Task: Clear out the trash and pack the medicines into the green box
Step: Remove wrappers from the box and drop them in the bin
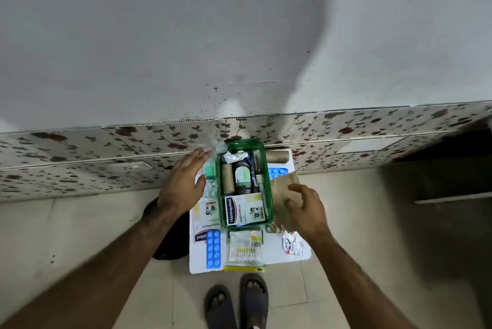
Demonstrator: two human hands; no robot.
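Your right hand point(303, 211) pinches the crumpled brown paper bag point(286, 195) at the right wall of the green plastic box point(267, 182), which sits mid-bench on the small white bench point(302, 255), already holding a white plaster carton point(243, 210), a dark bottle point(242, 176) and a beige bandage roll point(228, 182). Your left hand point(183, 187) hovers open, fingers spread, grasping nothing, over packets left of the box. Lift the bag straight up and away so it does not drag the blue tablet strip point(277, 172) beneath it. The blue blister strip point(213, 248), the cotton-bud packet point(246, 248) and the foil wrapper point(292, 243) still lie outside.
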